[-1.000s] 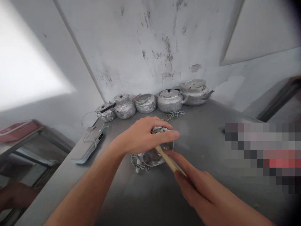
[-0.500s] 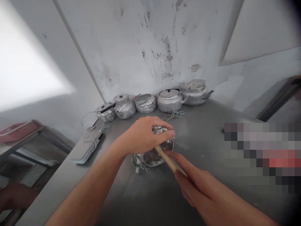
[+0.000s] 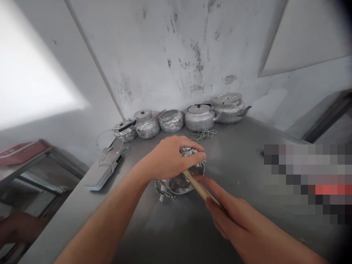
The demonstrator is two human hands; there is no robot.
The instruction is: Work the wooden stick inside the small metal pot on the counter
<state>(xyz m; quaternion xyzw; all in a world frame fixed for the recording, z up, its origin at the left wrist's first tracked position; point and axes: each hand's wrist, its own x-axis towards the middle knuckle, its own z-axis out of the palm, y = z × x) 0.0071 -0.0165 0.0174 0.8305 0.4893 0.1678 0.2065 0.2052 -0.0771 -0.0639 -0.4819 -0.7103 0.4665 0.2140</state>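
My left hand lies over the top of a small silver pot on the steel table, fingers curled on its rim and on a green-and-white cord that trails out under the pot. My right hand grips a wooden stick whose tip reaches into the open pot, where something dark shows.
Several embossed silver kettles and pots stand in a row against the stained wall. A loose cord lies before them. A flat white device with wires rests at the table's left edge. A blurred patch covers the right side.
My left fingers have curled in tighter over the pot's top. The stick and my right hand have barely shifted.
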